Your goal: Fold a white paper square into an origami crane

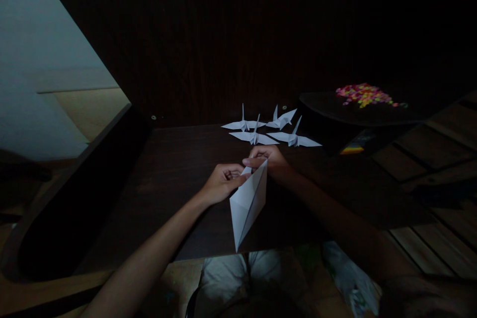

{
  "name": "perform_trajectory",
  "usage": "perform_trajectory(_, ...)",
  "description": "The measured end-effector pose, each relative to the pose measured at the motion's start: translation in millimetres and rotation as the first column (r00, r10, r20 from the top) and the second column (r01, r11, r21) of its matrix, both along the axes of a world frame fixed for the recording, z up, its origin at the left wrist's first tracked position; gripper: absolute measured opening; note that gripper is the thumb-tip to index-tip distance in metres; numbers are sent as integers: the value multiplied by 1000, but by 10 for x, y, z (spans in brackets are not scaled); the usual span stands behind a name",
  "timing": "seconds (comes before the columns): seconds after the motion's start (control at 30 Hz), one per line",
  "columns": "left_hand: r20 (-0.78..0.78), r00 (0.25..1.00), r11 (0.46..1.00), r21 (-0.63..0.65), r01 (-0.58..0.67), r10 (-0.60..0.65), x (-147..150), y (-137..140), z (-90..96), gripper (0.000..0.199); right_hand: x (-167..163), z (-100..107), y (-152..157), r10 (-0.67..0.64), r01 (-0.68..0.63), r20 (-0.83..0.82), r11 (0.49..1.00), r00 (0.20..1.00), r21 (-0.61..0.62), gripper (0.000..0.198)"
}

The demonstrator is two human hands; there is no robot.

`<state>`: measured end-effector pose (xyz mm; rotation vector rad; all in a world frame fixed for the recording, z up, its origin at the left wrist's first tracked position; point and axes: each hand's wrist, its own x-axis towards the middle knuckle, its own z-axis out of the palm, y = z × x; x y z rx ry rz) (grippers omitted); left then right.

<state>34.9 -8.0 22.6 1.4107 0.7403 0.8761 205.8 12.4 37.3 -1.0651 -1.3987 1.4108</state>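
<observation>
We see four white paper birds [294, 139] on a dark brown desk [179, 154], and bright bits [365, 95] on a shelf [328, 109].

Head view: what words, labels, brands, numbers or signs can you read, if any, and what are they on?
None can be read.
On the folded paper: no writing shows.
On the four paper cranes: no writing shows.
On the yellow-striped thing under the shelf: too dim and blurred to read.
On the pale bag: green patches, too dark and blurred to tell whether they are print.
</observation>
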Motion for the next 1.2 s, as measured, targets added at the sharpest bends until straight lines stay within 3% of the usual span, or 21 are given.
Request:
perform_trajectory(0.23,-30,999,998,57,-17,19,-1,-16,11,40,8,35,-6,9,-9,7,1000,1000,23,36)
perform_trajectory(0.4,-207,964,944,316,-97,169,-84,-22,86,29,77,70,14,46,-49,34,994,998,101,32)
perform_trajectory(0.63,-278,892,676,735,-41,356,-237,1,279,22,210,99,40,11,-32,80,960,997,279,30)
perform_trajectory(0.8,-133,844,407,907,-108,519,-300,32,306,19,247,169,43,-136,55,124,861,983,506,17)
perform_trajectory(0.9,-101,799,274,958,-82,593,-327,46,277,21,219,165,44,-190,83,132,820,973,567,12)
perform_trajectory(1.1,-182,736,130,983,127,652,-306,33,224,24,89,79,7,-219,77,135,746,966,661,4)
perform_trajectory(1.2,-183,720,86,982,170,670,-279,27,194,21,45,51,-16,-230,88,135,752,964,653,6)
